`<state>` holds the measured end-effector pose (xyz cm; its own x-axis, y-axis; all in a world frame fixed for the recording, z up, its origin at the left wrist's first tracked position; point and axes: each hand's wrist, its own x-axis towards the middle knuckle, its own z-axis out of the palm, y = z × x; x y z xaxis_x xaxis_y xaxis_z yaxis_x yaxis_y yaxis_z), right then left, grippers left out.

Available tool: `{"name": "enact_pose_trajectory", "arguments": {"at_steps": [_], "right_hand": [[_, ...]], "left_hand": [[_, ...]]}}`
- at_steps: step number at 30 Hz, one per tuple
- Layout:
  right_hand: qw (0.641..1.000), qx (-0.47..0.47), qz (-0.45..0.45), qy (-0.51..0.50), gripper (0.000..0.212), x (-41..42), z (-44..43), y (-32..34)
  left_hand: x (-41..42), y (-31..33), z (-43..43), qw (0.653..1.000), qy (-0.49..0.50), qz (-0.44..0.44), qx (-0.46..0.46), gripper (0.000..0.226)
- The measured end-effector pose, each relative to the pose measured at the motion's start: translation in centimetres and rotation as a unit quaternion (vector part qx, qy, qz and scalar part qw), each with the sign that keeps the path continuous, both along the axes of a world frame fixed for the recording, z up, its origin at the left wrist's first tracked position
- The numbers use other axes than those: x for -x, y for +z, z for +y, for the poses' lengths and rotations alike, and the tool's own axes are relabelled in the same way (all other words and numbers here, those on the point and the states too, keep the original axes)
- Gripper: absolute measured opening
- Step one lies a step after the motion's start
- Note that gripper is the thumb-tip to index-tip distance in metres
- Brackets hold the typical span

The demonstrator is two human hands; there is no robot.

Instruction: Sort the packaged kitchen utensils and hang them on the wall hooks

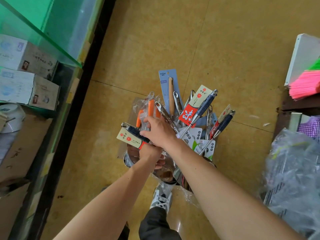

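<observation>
A fanned bundle of packaged kitchen utensils [174,116] hangs above the floor at the centre of the head view, handles pointing away from me. My left hand [150,153] grips the bundle low down, near the steel ladle bowls [166,174]. My right hand [158,129] reaches across from the right. Its fingers lie on a dark-handled utensil with a cream card [132,136] at the bundle's left and touch the orange-handled pieces in clear plastic [150,108]. A blue card with a wooden-handled tool [168,87] stands tallest. No wall hooks are in view.
A glass counter [39,35] with white boxes [27,58] runs along the left. At the right stand pink broom bristles [304,85], a white board [301,56] and plastic-wrapped goods [294,179]. My shoe [161,199] is below the bundle on the yellow tiled floor [173,40].
</observation>
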<state>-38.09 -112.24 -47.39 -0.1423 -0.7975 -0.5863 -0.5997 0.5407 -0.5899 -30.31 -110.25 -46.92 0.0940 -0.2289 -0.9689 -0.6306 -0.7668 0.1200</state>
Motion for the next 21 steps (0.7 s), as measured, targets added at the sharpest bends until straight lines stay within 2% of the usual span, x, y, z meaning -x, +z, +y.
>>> {"name": "enact_pose_trajectory", "arguments": {"at_steps": [9,13,17,21], "right_hand": [[1.000,-0.010,0.009,0.005,0.045,-0.2,0.8,0.5],[0.999,0.000,0.034,-0.001,0.044,0.5,1.0,2.2],[0.997,0.016,0.063,-0.041,0.045,2.2,1.1,5.6],[0.987,0.055,0.113,-0.098,0.047,5.1,1.3,11.4]], "left_hand": [[-0.5,0.4,-0.6,1.000,-0.024,-0.015,0.001,0.028],[-0.8,1.7,-1.7,0.991,-0.102,-0.016,0.085,0.027],[-0.2,5.6,-3.9,0.933,-0.260,-0.032,0.247,0.039],[1.9,11.9,-6.6,0.868,-0.364,-0.033,0.336,0.047]]}}
